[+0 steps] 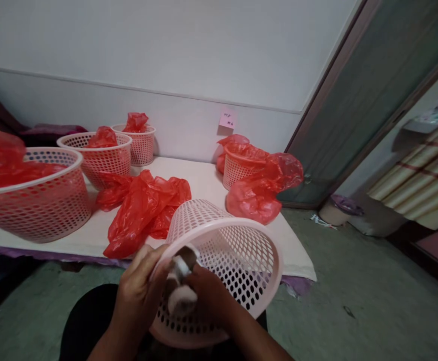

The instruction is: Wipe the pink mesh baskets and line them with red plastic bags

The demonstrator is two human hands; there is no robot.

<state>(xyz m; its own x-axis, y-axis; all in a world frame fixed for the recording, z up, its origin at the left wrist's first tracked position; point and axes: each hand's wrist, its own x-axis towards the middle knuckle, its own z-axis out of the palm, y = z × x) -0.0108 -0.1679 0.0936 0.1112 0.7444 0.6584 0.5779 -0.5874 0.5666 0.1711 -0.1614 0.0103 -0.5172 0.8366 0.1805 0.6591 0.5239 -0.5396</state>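
Observation:
A pale pink perforated plastic basket (275, 255) lies tilted over my lap, its mouth facing me. My left hand (140, 286) is closed on the left side of its rim, thumb over the edge. My right hand (207, 288) reaches into the mouth and is closed on a bunched brown and white cloth (182, 301), held against the basket's inner wall by the left rim. Part of the cloth is blurred, and the fingers of my right hand are partly hidden. Just beyond the basket, a crumpled red plastic bag (144, 210) lies on the white-covered surface (200, 173).
Several more baskets stand at left, including a large one (34, 210) with red bags inside. A red-bag-lined basket (237, 168) stands at back right, below a pink note (226, 119) on the wall. A small bin (335, 210) sits on the floor at right.

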